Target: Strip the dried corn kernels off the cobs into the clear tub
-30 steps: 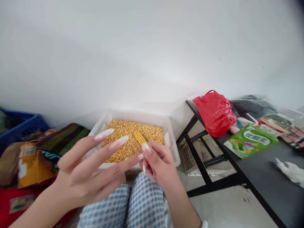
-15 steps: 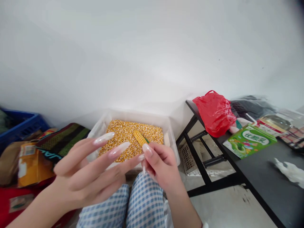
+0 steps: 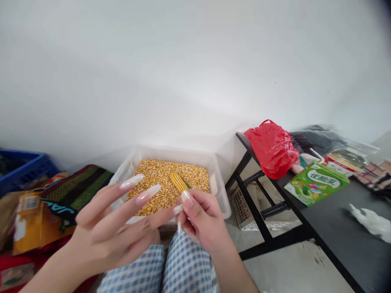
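Two bare hands meet in front of one translucent white plastic bin (image 3: 180, 154) filled with loose yellow corn kernels (image 3: 146, 171). One yellow ear of corn (image 3: 176, 181), green along its right side, shows over the kernels, its lower end hidden behind the right hand (image 3: 204, 215); I cannot tell whether it is held. The right hand's thumb and curled fingers are drawn together, what lies between them unclear. The left hand (image 3: 110, 236) has two long-nailed fingers spread apart, its index fingertip touching the right hand. The bin's far edge stands beside the white wall (image 3: 183, 61), and a gap of floor separates its right edge from one pale crate (image 3: 240, 207). To the right, one black tabletop (image 3: 330, 219) carries one red plastic bag (image 3: 270, 148) and one green carton (image 3: 317, 183), both near its left edge
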{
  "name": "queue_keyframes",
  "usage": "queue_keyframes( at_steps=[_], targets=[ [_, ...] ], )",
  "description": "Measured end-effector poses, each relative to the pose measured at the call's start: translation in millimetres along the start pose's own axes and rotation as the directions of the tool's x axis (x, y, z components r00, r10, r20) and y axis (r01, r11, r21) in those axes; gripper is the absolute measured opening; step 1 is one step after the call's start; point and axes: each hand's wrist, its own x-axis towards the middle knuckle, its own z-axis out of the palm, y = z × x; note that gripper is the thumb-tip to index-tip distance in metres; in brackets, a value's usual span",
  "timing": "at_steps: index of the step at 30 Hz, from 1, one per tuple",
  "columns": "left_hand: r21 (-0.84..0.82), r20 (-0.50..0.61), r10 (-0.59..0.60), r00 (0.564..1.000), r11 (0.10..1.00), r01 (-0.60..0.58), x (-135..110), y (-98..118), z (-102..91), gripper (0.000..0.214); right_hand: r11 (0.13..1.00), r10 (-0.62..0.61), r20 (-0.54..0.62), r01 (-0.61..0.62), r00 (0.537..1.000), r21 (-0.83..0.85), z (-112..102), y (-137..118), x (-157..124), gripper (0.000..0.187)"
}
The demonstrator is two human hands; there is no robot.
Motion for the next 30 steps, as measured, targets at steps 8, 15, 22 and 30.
queue_keyframes(
  at_steps=[8,15,22,30],
  targets=[
    [0.051,0.183,-0.022,0.983,0.999,0.012,-8.0,-18.2,24.9,0.040,0.942,-0.161,-0.186,0.094,0.969,-0.321,-29.4,6.4,30.9,0.042],
    [-0.147,0.635,-0.075,0.769,0.965,0.216,-40.7,-50.5,148.5,0.029,0.233,0.124,-0.390,-0.409,0.913,-0.882,-155.0,77.9,128.0,0.038],
    [-0.167,0.878,0.147,0.455,0.986,0.003,-79.0,-53.1,271.1,0.043,0.064,0.355,-0.342,-0.387,0.870,-0.920,-204.5,162.2,171.3,0.029],
    [-0.304,0.773,0.281,0.569,0.951,-0.057,-113.5,-71.9,304.4,0.052,0.050,0.336,-0.265,-0.298,0.904,-0.953,-222.7,221.9,177.4,0.028]
  ],
)
